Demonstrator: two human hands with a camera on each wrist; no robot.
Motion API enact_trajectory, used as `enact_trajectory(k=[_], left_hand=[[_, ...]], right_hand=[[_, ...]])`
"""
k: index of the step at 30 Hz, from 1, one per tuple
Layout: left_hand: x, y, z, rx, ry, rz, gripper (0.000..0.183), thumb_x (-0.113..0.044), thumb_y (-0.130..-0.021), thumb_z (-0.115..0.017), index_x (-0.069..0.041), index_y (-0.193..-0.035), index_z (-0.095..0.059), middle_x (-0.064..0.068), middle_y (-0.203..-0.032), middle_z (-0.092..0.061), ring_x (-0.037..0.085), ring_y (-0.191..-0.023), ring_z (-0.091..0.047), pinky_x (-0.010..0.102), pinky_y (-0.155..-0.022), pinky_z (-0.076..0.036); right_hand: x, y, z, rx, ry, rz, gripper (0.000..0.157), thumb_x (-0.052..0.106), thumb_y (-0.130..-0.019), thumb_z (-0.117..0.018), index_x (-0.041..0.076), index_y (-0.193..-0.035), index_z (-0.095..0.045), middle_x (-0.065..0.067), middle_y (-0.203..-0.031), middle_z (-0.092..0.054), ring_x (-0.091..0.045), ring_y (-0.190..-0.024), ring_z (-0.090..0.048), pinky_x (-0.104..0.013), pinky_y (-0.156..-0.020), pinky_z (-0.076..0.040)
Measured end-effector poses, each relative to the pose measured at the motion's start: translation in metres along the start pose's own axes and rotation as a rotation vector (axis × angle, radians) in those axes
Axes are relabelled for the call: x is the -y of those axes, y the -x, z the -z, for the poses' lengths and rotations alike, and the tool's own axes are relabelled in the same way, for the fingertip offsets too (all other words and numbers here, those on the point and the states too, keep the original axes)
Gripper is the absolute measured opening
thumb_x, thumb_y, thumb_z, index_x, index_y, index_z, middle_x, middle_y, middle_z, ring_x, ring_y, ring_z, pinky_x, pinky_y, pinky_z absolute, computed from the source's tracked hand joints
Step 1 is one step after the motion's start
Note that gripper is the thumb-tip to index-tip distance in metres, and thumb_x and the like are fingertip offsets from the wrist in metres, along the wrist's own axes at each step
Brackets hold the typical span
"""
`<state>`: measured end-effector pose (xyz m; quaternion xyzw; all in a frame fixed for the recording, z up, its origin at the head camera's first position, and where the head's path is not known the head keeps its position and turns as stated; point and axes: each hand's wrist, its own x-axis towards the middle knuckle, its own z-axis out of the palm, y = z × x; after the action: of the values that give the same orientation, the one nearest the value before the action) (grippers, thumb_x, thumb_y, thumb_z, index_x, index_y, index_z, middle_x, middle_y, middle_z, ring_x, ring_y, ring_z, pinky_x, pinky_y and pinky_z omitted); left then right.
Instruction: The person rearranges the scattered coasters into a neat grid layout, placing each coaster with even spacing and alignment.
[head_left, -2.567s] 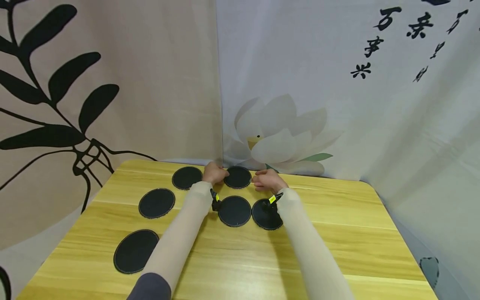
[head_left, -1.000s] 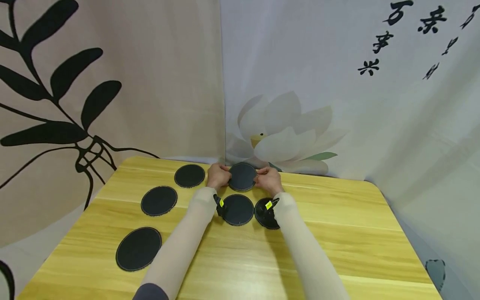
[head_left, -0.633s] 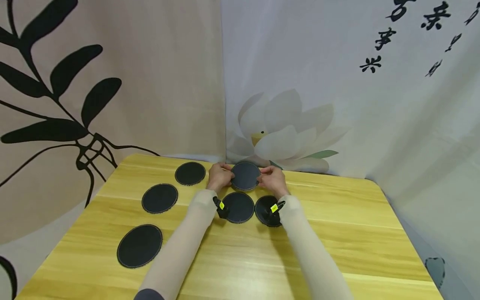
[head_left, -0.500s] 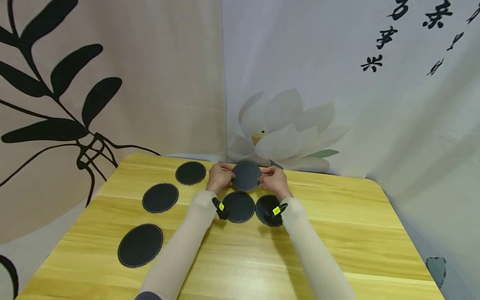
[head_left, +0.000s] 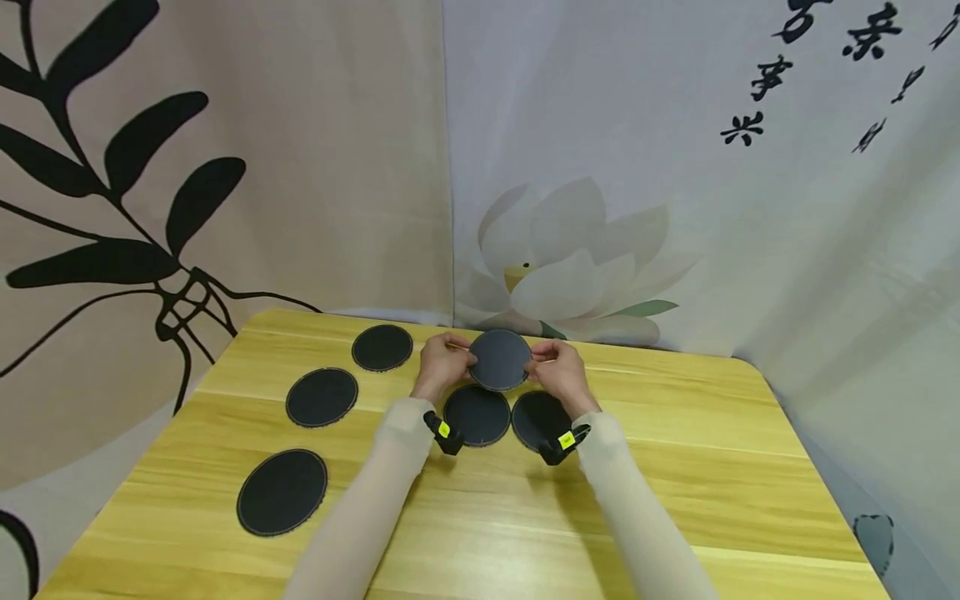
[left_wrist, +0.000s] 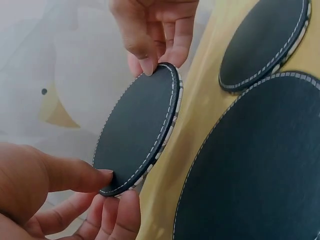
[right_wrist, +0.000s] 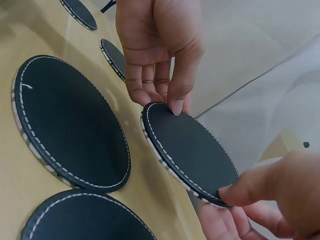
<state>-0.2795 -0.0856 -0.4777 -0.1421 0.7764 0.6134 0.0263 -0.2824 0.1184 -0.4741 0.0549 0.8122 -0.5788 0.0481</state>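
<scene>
Between my two hands a round black coaster (head_left: 500,360) with white edge stitching is held up off the table, tilted. My left hand (head_left: 444,363) pinches its left edge, thumb on top and fingers beneath, as the left wrist view shows. Opposite, my right hand (head_left: 559,372) pinches the right edge the same way; its thumb (right_wrist: 260,182) lies on the black face in the right wrist view. Just below the held coaster, two more lie flat side by side: a middle coaster (head_left: 477,415) and a right coaster (head_left: 540,418), the latter partly covered by the right wrist camera.
Three further coasters form a slanting row on the left: a far one (head_left: 382,347), a middle one (head_left: 322,397) and a near one (head_left: 282,492). All rest on a yellow wooden table (head_left: 675,467). A printed curtain (head_left: 360,167) hangs right behind its far edge.
Both hands took hold of the far middle coaster by its edges and lifted it from the table. It has since come slightly toward me and to the right. The other coasters stay put.
</scene>
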Motion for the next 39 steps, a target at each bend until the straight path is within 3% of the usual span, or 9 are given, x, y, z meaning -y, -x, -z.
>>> enact_trajectory(k=[8,18,28,39], left_hand=[[0.000,0.013,-0.009,0.004,0.026,-0.048,0.025,-0.001,-0.089,-0.073,-0.003,-0.114,-0.069,0.016,-0.099,-0.067,0.018,-0.067,-0.065,0.045,-0.076,-0.064],[0.001,0.030,-0.016,0.017,0.044,-0.072,0.023,0.001,-0.088,-0.075,-0.002,-0.110,-0.069,0.013,-0.093,-0.064,0.020,-0.064,-0.066,0.037,-0.069,-0.064],[0.000,0.046,-0.031,0.025,0.093,-0.082,0.023,0.004,-0.085,-0.076,0.000,-0.107,-0.069,0.010,-0.089,-0.060,0.015,-0.062,-0.061,0.027,-0.059,-0.061],[-0.002,0.061,-0.046,0.072,0.094,-0.076,0.023,0.003,-0.087,-0.076,-0.001,-0.109,-0.069,0.009,-0.091,-0.059,0.016,-0.063,-0.062,0.034,-0.066,-0.064]], right_hand=[[-0.001,0.014,0.011,0.000,0.005,0.003,0.030,0.001,-0.089,-0.069,0.000,-0.118,-0.064,-0.016,-0.111,-0.064,-0.032,-0.091,-0.072,-0.047,-0.088,-0.063],[-0.004,0.030,0.024,-0.014,-0.006,0.006,0.029,0.000,-0.090,-0.070,-0.001,-0.119,-0.064,-0.016,-0.108,-0.063,-0.018,-0.081,-0.070,-0.046,-0.088,-0.063],[-0.005,0.048,0.043,-0.023,0.082,0.040,0.027,0.005,-0.092,-0.070,0.000,-0.118,-0.064,-0.017,-0.109,-0.064,-0.025,-0.086,-0.071,-0.043,-0.084,-0.064],[-0.011,0.063,0.064,-0.001,0.116,0.018,0.028,0.006,-0.094,-0.070,-0.001,-0.119,-0.062,-0.018,-0.112,-0.061,-0.031,-0.092,-0.071,-0.044,-0.085,-0.064]])
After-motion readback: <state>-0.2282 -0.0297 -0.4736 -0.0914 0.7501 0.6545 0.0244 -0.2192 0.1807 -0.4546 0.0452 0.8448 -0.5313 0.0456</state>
